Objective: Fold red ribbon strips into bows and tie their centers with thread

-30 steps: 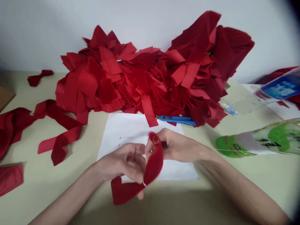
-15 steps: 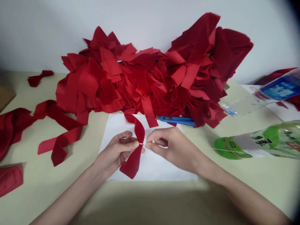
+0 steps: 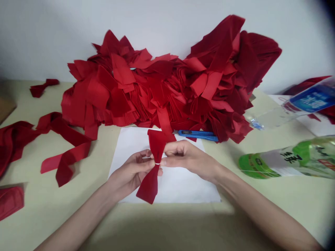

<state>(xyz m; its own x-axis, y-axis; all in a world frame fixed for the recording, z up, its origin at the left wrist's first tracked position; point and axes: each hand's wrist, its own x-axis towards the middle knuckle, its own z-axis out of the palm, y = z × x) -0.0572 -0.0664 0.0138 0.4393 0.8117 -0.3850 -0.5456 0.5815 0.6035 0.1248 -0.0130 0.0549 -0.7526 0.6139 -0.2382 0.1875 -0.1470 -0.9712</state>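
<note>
A piece of red velvet ribbon (image 3: 157,144) is pinched narrow at its middle, where a white thread (image 3: 157,163) wraps it. Its two ends fan out above and below, like a bow. My left hand (image 3: 134,169) grips the narrow middle from the left between thumb and fingers. From the other side, my right hand (image 3: 183,157) has its thumb tip against the same waist, its index finger partly behind the upper flap. Whether the right fingertips also hold thread is too small to make out. Under both hands lies a white sheet of paper (image 3: 193,188).
Behind the paper rises a large heap of red ribbon pieces (image 3: 157,87), with a blue utility knife (image 3: 197,135) at its front. A green-labelled bottle (image 3: 282,158) lies at right, near a clear blue-printed wrapper (image 3: 311,99). Loose ribbon strips (image 3: 70,150) and a tied bow (image 3: 44,87) lie left.
My right hand has moved in from a small gap to touch the ribbon's middle. The ribbon's upper end has turned flat and now points up, and the white wrap shows more clearly.
</note>
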